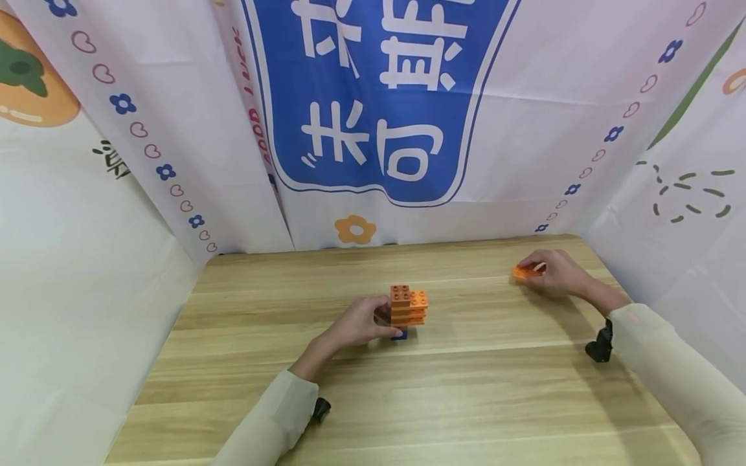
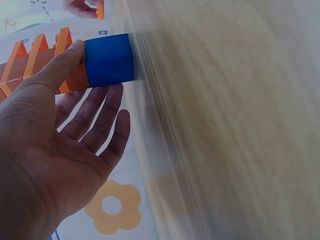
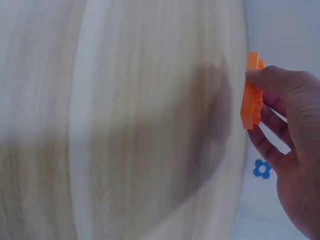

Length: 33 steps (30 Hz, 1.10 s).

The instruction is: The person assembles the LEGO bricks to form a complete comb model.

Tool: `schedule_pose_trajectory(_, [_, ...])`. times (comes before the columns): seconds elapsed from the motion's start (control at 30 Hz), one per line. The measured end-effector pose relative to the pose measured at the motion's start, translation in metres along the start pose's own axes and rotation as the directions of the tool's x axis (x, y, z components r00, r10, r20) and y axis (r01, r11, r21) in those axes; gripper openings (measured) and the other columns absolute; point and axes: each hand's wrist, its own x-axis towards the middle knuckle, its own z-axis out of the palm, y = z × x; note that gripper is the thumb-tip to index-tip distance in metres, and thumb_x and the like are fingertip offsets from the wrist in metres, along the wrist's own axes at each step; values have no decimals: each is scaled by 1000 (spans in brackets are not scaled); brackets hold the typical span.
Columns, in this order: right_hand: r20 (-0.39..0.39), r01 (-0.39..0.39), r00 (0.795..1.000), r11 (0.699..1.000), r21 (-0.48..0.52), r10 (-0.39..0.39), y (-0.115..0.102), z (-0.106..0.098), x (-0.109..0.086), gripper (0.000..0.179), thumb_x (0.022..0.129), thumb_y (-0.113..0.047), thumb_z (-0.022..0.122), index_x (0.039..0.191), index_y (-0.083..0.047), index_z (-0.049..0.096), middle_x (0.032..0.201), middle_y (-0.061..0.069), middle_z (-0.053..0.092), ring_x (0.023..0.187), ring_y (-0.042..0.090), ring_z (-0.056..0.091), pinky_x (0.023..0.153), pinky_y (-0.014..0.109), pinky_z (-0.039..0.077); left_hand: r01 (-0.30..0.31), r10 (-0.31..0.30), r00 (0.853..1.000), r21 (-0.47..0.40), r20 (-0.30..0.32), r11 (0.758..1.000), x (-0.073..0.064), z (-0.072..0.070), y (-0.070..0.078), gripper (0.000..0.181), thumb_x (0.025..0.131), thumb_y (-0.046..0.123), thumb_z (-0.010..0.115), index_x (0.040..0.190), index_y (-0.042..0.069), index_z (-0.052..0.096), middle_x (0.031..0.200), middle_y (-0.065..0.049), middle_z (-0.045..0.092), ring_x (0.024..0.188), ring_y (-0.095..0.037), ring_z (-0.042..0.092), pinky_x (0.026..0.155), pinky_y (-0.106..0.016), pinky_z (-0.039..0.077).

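A stack of building bricks (image 1: 400, 296) stands upright on the table, brown and orange layers over a blue brick (image 2: 110, 60) at its base. Thin orange bricks jut out from its right side. My left hand (image 1: 360, 321) grips the stack low down, the thumb on the near side and the fingers partly hidden behind it. Far to the right, my right hand (image 1: 556, 275) pinches a flat orange brick (image 3: 251, 107) between thumb and fingers. Studs on that brick face the palm in the right wrist view, and it appears just above or at the table surface.
The wood-grain table (image 1: 466, 388) has its back edge against a printed white cloth (image 1: 315, 226). Cloth also hangs at the left and right sides. A black wrist device (image 1: 600, 343) sits below the right cuff, and another black device (image 1: 320, 409) by the left cuff.
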Motion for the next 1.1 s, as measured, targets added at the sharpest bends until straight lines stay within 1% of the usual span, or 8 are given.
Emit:
schedule_pose_trajectory(0.13, [-2,22,1000,1000,0,-22,-10,-2,7,30,82,1,88,110,-3,80,105,9,79,93,27,73,78,42,64,-3,3,1000,1,-8,1000,0,-1,1,34,88,22,90,113,10,70,103,2,75,93,-10,70,84,-28,59])
schedule_pose_trajectory(0.37, [-3,89,996,996,-16,-89,-29,-1,18,32,81,5,88,111,-4,80,107,9,79,93,26,73,78,42,63,-12,12,1000,-1,-13,1000,1,-1,0,37,88,22,90,117,9,70,105,1,75,96,-14,71,85,-31,60])
schedule_pose_trajectory(0.6, [16,119,993,993,-10,-119,-49,0,25,32,82,2,88,112,-7,80,110,7,78,95,22,72,81,43,63,0,0,1000,-11,-2,1000,1,0,0,36,89,21,89,118,9,70,106,-1,76,95,-12,72,84,-28,60])
schedule_pose_trajectory(0.8, [13,153,988,988,-16,-153,-68,0,27,34,81,-2,90,113,-8,80,111,8,78,93,22,72,80,45,64,7,-7,1000,-24,10,1000,1,1,0,37,89,20,89,119,10,70,107,0,76,95,-12,71,84,-27,60])
schedule_pose_trajectory(0.87, [11,176,984,984,-20,-176,-74,-1,28,34,81,-3,91,114,-8,80,111,7,78,92,20,72,79,44,64,3,-3,1000,-30,10,1000,1,1,0,37,90,19,88,119,9,70,107,-1,76,96,-14,72,84,-28,60])
schedule_pose_trajectory(0.93, [6,205,979,978,-23,-205,-81,-2,30,35,81,-3,91,114,-8,80,111,7,78,89,18,72,76,40,63,-1,1,1000,-30,10,1000,0,1,1,37,89,19,88,119,8,70,107,-2,76,96,-15,72,84,-28,60])
schedule_pose_trajectory(1.1, [-13,299,954,954,-16,-299,-93,-4,36,36,79,0,91,112,-8,81,108,5,78,85,14,70,69,29,59,-7,7,1000,-29,4,1000,0,0,1,36,89,19,89,118,9,70,107,-2,76,96,-16,72,83,-28,60])
